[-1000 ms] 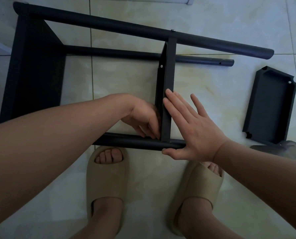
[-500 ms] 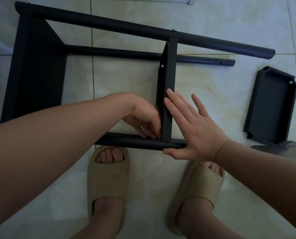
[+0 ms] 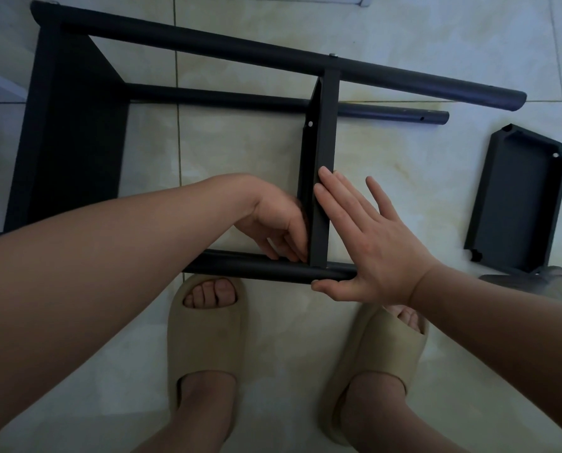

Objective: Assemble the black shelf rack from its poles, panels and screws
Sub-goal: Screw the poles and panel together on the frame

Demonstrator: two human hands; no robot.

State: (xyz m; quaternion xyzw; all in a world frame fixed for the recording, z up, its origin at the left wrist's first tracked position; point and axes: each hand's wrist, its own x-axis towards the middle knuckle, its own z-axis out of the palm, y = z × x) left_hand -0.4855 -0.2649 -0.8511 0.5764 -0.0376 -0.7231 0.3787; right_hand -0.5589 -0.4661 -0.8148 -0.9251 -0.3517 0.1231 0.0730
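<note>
Pale glossy floor tiles (image 3: 240, 152) with thin grout lines carry the partly built black shelf rack (image 3: 207, 98), which lies on its side directly in front of the standing person. End panel (image 3: 73, 152), far left, is joined to the poles and is seen as a broad dark slab. Far pole (image 3: 273, 57) runs from the upper left corner towards the right. Second pole (image 3: 387, 111) lies just below it and ends shorter. Near pole (image 3: 256, 268) lies just above the toes. Middle panel (image 3: 323, 142) stands edge-on between the far pole and the near pole. Loose panel (image 3: 518, 197), a shallow tray with notched corners, lies well apart at the right, open side up. A translucent object (image 3: 534, 279) touches its lower end; its nature cannot be told. Beige slippers, left slipper (image 3: 207, 335) and right slipper (image 3: 381, 361), point towards the rack. Right hand (image 3: 371, 243) is spread flat, fingers straight against the right face of the middle panel, thumb along the near pole. Left hand (image 3: 273, 217) has its fingers curled down into the corner where the middle panel meets the near pole; whether they pinch anything cannot be told. Screw head (image 3: 333, 55) shows on the far pole above the middle panel.
</note>
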